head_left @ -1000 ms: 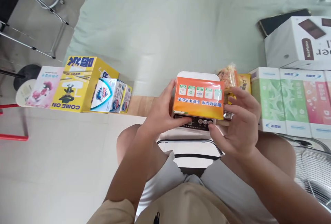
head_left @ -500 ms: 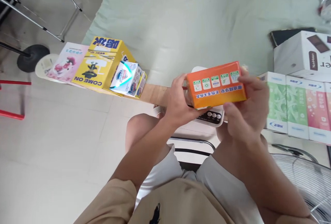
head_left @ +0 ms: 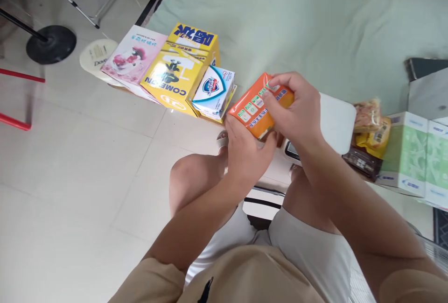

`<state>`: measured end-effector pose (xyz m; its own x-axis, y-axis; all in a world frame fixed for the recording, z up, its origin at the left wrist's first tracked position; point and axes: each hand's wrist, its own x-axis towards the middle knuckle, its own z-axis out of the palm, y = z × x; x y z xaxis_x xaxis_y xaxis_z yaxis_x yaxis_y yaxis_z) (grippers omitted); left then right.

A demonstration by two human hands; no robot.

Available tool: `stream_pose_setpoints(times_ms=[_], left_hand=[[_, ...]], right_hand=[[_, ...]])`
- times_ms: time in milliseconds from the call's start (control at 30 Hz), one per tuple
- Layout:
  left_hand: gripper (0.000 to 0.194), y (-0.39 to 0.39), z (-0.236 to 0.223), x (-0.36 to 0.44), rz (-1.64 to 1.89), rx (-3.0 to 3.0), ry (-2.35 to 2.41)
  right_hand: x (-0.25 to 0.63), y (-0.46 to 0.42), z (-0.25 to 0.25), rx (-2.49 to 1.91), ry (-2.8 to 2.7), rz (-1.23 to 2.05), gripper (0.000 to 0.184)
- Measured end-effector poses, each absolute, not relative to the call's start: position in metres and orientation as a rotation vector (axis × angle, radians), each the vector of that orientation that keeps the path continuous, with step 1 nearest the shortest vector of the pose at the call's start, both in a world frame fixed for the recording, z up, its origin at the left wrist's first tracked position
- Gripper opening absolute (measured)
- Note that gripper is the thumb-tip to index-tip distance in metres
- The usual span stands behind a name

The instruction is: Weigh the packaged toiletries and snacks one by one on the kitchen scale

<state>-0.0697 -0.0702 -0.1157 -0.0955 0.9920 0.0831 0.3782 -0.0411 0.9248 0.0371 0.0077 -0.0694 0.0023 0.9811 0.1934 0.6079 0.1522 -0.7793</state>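
Observation:
An orange soap pack (head_left: pixel 249 102) with a row of small green and white labels is held between both hands at the table's near edge. My left hand (head_left: pixel 247 151) grips its lower left end from below. My right hand (head_left: pixel 296 102) has thumb and fingers closed over its right end, covering part of the print. Just left of the pack stands a white and blue Safeguard soap box (head_left: pixel 214 89). Partly behind my right wrist lies a white kitchen scale (head_left: pixel 336 123), its dark display half covered.
To the left stand a yellow box (head_left: pixel 175 72), a pink floral box (head_left: pixel 136 55) and a white oval Dove item (head_left: pixel 96 58). Right of the scale lie small snack packs (head_left: pixel 376 137), then green and white cartons (head_left: pixel 406 153). A pale green cloth (head_left: pixel 297 23) covers the table.
Both hands have carried the orange pack left, from over the scale to beside the Safeguard box, and tilted it. The scale's white top has come into sight. The camera view has shifted left.

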Motion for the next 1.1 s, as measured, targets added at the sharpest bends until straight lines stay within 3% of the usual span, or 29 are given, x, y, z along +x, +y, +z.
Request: stream_pose_setpoints(times_ms=[133, 200, 267, 333, 367, 467, 900, 1100], left_hand=[[0.087, -0.077, -0.097, -0.081, 0.932, 1.432, 1.75], [0.082, -0.08, -0.08, -0.092, 0.82, 1.503, 1.794], [0.059, -0.08, -0.063, -0.104, 0.71, 1.568, 1.803], [0.024, -0.076, -0.052, -0.114, 0.502, 1.597, 1.75], [0.017, -0.073, -0.049, -0.118, 0.369, 1.624, 1.695], [0.032, -0.06, -0.05, -0.126, 0.11, 1.744, 1.555], [0.029, -0.038, -0.06, -0.141, 0.162, 1.759, 1.581], [0.03, -0.035, -0.057, -0.145, 0.154, 1.696, 1.565]], right_hand=[[0.042, 0.022, -0.092, -1.596, -1.686, 0.714, 0.018], [0.047, 0.027, -0.095, -1.593, -1.723, 0.696, 0.024], [0.051, 0.029, -0.094, -1.576, -1.801, 0.665, 0.03], [0.053, 0.032, -0.09, -1.544, -1.907, 0.637, 0.033], [0.053, 0.033, -0.088, -1.522, -1.958, 0.629, 0.034], [0.053, 0.041, -0.085, -1.454, -2.06, 0.65, 0.035], [0.038, 0.054, -0.098, -1.335, -2.078, 0.568, 0.023], [0.039, 0.06, -0.098, -1.312, -2.143, 0.523, 0.031]])
